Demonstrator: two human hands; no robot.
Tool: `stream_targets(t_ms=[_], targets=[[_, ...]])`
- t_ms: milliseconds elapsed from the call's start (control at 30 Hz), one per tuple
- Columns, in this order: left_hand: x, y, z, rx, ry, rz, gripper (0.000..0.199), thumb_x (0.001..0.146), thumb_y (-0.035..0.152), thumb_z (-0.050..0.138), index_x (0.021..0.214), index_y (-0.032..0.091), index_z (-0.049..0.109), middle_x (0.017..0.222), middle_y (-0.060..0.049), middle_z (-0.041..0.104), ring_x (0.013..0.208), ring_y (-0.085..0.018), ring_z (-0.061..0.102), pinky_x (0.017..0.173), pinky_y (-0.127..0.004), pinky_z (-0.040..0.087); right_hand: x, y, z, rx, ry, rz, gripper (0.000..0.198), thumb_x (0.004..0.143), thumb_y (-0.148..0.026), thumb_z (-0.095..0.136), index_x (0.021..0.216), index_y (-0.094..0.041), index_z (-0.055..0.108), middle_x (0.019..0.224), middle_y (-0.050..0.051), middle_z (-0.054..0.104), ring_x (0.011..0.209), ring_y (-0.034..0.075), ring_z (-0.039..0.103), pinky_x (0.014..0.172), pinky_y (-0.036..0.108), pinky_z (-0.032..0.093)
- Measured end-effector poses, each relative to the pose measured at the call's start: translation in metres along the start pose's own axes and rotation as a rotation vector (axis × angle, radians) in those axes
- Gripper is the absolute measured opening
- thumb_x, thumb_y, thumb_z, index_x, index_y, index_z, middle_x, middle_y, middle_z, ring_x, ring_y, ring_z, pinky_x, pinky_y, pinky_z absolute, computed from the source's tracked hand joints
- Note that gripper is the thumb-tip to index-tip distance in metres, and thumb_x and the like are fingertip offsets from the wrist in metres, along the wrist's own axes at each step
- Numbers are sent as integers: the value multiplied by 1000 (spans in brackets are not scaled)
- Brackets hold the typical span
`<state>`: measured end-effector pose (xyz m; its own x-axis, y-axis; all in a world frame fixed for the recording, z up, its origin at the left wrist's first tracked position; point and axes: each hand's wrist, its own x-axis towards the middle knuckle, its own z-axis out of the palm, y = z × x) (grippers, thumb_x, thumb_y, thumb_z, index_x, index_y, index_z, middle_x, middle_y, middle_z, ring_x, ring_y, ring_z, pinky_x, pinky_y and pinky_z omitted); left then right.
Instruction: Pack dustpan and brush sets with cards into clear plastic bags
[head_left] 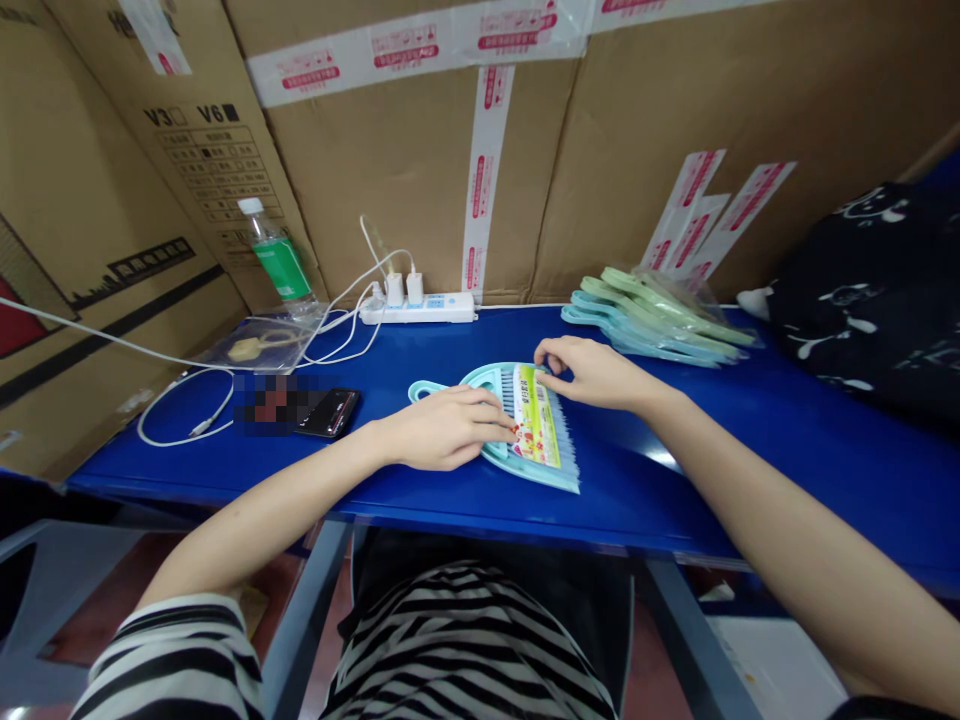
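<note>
A light blue brush-and-dustpan set [496, 378] lies flat on the table in front of me, its handle loop to the left and its bristles fanned to the right. Across the bristles runs a yellow-green and white label card [541, 420] with printed characters. My left hand [450, 428] rests over the handle side of the set, fingers stretched out, fingertips reaching the card's left edge. At the card's upper end, the thumb and curled fingers of my right hand [581, 372] pinch its edge. The exact contact there is partly hidden by the fingers.
Several blue and green brush sets [652, 315] in clear plastic are stacked at the back right, beside a dark patterned bag [862, 290]. A white power strip [427, 308] with cables, a green-labelled bottle [279, 262] and a phone [328, 412] occupy the left. Cardboard [405, 170] walls the back.
</note>
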<state>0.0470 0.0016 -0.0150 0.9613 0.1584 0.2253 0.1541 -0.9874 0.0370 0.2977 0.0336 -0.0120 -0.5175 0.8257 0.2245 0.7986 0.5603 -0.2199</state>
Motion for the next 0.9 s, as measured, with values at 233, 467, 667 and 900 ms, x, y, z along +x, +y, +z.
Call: stream_targets(t_ms=[233, 467, 667, 900], targets=[[0, 0, 1, 19, 9, 8, 37, 87, 13, 40, 116, 14, 63, 120, -10, 66, 115, -25, 53, 99, -42, 45, 0, 7, 3, -21, 31, -34, 20, 80, -34, 50, 91, -21, 60, 78, 6, 61, 69, 20, 57, 60, 31, 42], [0, 0, 0, 24, 1, -5, 37, 88, 13, 40, 117, 16, 63, 120, -10, 66, 116, -24, 53, 99, -42, 45, 1, 6, 3, -51, -5, -25, 29, 85, -35, 45, 96, -18, 66, 78, 7, 60, 71, 20, 57, 63, 32, 44], [0, 1, -1, 40, 14, -9, 36, 90, 14, 39, 117, 16, 62, 118, -10, 66, 115, -24, 53, 99, -41, 45, 0, 7, 3, -60, 11, -48, 27, 85, -36, 47, 94, -21, 67, 76, 6, 60, 68, 19, 57, 61, 31, 44], [0, 1, -2, 73, 13, -9, 34, 88, 13, 40, 113, 17, 63, 114, -11, 66, 114, -23, 54, 96, -40, 46, 0, 7, 3, -65, 5, -46, 28, 84, -36, 47, 95, -21, 67, 76, 6, 60, 68, 19, 57, 62, 31, 45]])
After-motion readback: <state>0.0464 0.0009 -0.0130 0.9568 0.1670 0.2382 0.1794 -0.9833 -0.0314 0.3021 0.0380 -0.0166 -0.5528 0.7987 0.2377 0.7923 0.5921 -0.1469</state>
